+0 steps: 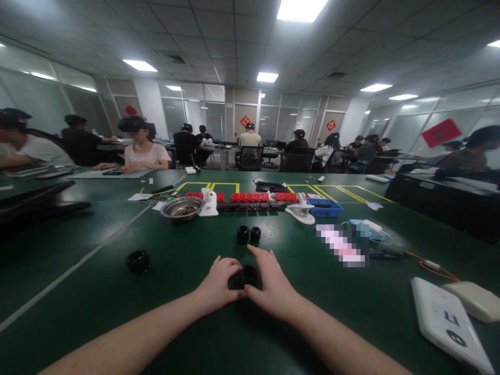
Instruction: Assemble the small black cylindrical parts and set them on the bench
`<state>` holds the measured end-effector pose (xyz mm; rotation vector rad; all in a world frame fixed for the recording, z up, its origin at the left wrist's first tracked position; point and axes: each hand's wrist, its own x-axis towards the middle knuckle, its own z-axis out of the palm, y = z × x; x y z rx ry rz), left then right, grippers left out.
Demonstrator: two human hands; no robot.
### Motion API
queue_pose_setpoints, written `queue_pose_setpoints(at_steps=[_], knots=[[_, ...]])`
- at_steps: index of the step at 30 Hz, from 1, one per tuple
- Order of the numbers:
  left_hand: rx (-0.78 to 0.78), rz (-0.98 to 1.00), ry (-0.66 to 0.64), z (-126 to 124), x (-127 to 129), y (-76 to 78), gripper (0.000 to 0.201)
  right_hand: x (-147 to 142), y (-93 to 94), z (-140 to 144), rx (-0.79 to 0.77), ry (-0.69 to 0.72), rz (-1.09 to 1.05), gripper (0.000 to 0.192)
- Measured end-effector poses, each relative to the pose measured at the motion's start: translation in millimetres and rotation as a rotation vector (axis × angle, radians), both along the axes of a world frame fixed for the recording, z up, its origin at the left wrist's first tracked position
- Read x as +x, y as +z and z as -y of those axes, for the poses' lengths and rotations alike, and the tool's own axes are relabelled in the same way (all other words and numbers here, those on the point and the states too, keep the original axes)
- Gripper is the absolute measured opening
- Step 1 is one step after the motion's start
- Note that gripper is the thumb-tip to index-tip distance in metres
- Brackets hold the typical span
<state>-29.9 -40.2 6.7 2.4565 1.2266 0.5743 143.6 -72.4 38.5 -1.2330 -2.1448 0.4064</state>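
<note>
Overhead, lights (302,9); below, green tabletop (179,265).

Head-worn view, forward and slightly down

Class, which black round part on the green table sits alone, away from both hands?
The leftmost black part. The farther pair stand side by side; the remaining part is between the left hand and right hand.

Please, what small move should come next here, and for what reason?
Perhaps steady the dark piece between the left grip and right grip: both curve around it from opposite sides, low over the green table, though blur hides how firmly they hold it.
</note>
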Motion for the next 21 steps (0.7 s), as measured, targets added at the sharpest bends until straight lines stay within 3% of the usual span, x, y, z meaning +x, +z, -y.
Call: queue_pose_setpoints(at_steps=[5, 8, 12, 21], knots=[[-0.019, -0.022, -0.013, 0.3, 0.9, 2.0, 0.032, -3.5, -3.5, -0.6, 0.009, -0.159, -0.023, 0.062], [-0.017, -0.020, -0.016, -1.8, 1.0, -0.7, 0.032, -3.7, -5.3, -0.5, -0.015, -0.067, -0.021, 0.052], [-0.011, -0.007, -0.014, -4.3, 0.4, -4.3, 0.038, -0.9, -7.8, -2.0, -0.082, 0.090, -0.047, 0.068], [0.017, 0.031, -0.043, -2.2, 0.1, -0.7, 0.030, -4.5, -6.8, -1.4, -0.069, -0.142, -0.036, 0.061]])
